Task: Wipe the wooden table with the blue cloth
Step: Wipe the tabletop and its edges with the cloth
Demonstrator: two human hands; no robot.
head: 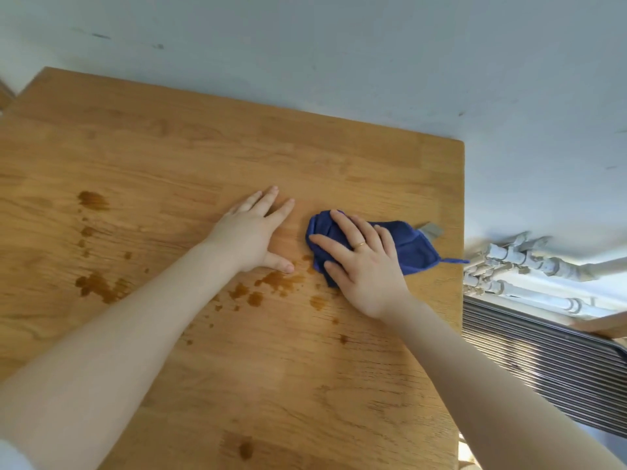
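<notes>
The wooden table (pixel 203 154) fills most of the view, its far edge against a pale wall. A crumpled blue cloth (pixel 412 247) lies on it near the right edge. My right hand (pixel 363 262), with a ring on one finger, presses flat on the cloth's left part, fingers spread over it. My left hand (pixel 256 232) rests flat on the bare wood just left of the cloth, fingers apart, holding nothing. Brown liquid stains (pixel 280 281) spread over the wood below both hands, and more brown stains (pixel 93 200) sit further left.
A small grey tag or object (pixel 432 228) shows behind the cloth near the table's right edge. Beyond that edge are white pipes (pixel 519 262) and a ribbed grey radiator (pixel 543 361). The table's left corner (pixel 47 71) ends near a doorway.
</notes>
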